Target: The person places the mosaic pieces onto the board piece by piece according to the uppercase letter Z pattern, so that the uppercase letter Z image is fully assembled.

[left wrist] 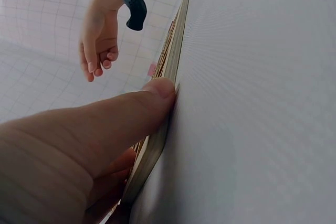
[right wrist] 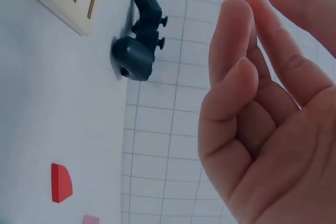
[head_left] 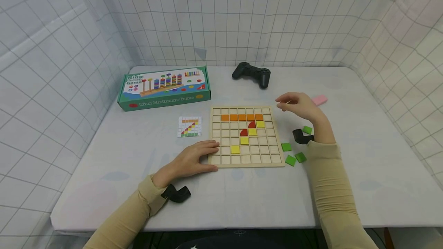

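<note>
A wooden grid board [head_left: 226, 159] lies flat on the table. It bears a row of several orange squares [head_left: 242, 117], two red quarter-round pieces [head_left: 243, 132] and a diagonal of yellow squares [head_left: 244, 140]. My left hand [head_left: 194, 159] holds the board's near left corner, thumb along the front edge and fingers over the left side. Beyond the board's right edge, my right hand [head_left: 299, 105] hovers above the table, fingers loosely bent and holding nothing. Several green squares [head_left: 290, 160] lie right of the board. A small pattern card [head_left: 189, 126] is at its left.
Toward the back stand a green ring game box [head_left: 164, 87] and a black game controller [head_left: 252, 73]. Near the right hand lies a pink piece [head_left: 319, 100]; the right wrist view also shows a loose red piece [right wrist: 61, 183]. Grid-patterned cloth walls surround the table.
</note>
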Action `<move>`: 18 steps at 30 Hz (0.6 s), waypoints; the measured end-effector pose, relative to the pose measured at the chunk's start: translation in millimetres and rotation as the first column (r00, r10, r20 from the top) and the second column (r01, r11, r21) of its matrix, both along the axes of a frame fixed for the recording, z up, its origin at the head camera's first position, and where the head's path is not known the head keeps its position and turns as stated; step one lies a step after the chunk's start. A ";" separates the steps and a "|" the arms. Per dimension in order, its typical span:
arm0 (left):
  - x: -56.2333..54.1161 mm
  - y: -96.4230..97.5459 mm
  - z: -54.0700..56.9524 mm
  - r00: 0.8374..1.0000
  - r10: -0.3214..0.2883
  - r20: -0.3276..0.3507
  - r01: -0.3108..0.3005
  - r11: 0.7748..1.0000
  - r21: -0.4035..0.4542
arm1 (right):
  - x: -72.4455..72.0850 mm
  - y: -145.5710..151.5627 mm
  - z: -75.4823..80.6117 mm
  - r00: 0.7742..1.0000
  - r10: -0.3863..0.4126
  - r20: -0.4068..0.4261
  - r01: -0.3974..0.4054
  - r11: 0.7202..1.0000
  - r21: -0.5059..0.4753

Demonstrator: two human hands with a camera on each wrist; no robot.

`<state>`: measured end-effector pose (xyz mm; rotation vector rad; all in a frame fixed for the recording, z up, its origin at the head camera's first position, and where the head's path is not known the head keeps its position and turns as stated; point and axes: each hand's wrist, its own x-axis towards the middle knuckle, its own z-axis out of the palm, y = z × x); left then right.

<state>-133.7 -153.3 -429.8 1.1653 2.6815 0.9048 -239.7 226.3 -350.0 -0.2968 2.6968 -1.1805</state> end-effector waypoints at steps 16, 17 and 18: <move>-0.8 -0.5 -1.6 1.000 0.013 0.023 -0.013 1.000 -0.017 | -6.2 26.1 -16.7 0.988 -0.147 0.039 0.151 0.983 -0.104; -0.7 -0.5 -1.6 1.000 0.014 0.024 -0.013 1.000 -0.018 | -6.3 27.1 -17.8 0.987 -0.158 0.039 0.161 0.981 -0.110; -0.7 -0.4 -1.5 1.000 0.014 0.025 -0.014 1.000 -0.018 | -6.4 28.2 -18.9 0.985 -0.166 0.040 0.170 0.979 -0.116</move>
